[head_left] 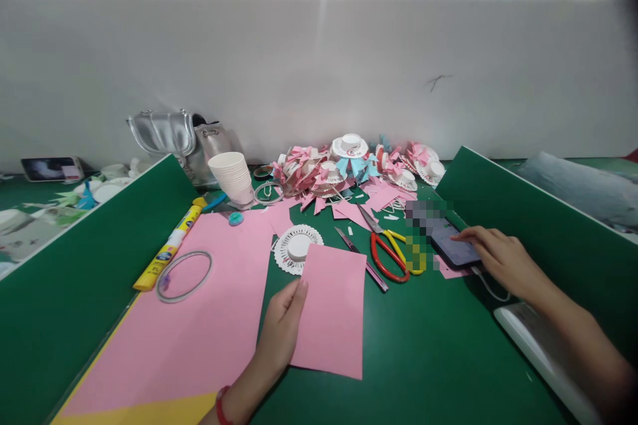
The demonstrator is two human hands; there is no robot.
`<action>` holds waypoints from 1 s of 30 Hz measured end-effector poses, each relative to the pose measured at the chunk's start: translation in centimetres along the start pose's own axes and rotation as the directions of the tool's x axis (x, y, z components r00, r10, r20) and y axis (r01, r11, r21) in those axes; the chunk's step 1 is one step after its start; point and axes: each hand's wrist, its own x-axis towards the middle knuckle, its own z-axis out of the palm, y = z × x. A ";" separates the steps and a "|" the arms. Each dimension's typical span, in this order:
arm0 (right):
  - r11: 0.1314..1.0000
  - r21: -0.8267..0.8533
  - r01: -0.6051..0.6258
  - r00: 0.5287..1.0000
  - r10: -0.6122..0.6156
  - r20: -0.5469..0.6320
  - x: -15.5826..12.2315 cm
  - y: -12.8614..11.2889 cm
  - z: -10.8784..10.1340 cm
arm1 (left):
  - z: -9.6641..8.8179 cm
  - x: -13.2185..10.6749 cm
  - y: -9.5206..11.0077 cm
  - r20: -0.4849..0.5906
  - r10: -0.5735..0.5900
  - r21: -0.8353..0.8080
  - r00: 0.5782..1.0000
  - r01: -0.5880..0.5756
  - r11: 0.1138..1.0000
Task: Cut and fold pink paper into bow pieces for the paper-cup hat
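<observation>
My left hand (280, 320) pinches the left edge of a pink sheet of paper (335, 315), thumb on top, in the middle of the desk. Just behind the sheet is a white lacy paper doily (282, 255) with a round white piece (299, 247) at its centre. My right hand (504, 257) is at a smartphone (451, 239), fingers stretched out and fingertips at its lit screen; it grips nothing. Between sheet and phone lie a utility knife (369, 269) and red-and-yellow-handled scissors (389, 264).
Large pink paper (219, 319) covers the left, bearing a grey ring (209, 279) and yellow tube (167, 254). Stacked paper cups (232, 176), a silver bag (164, 136) and a pile of pink-and-white paper crafts (323, 176) stand behind. Green partitions (94, 265) flank the desk; a white device (543, 358) sits under my right forearm.
</observation>
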 end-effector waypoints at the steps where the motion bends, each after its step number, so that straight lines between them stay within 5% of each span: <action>1: 1.000 -0.006 0.001 1.000 -0.001 0.007 0.0 0.0 0.0 | 0.0 0.0 0.0 0.003 0.000 -0.001 1.000 0.000 1.000; 8: 0.994 -0.053 -0.100 0.995 0.100 -0.015 -0.1 0.3 0.1 | 0.0 0.0 0.0 0.004 0.003 -0.008 1.000 -0.003 1.000; 20: 0.998 0.044 -0.034 0.998 0.036 -0.053 0.0 0.0 -0.3 | 0.1 -0.1 0.3 -0.006 -0.005 0.006 1.000 0.005 1.000; 30: 0.998 0.058 0.022 0.995 -0.027 0.094 0.7 -1.8 -0.5 | 0.0 0.0 0.0 -0.006 0.009 -0.009 1.000 -0.009 1.000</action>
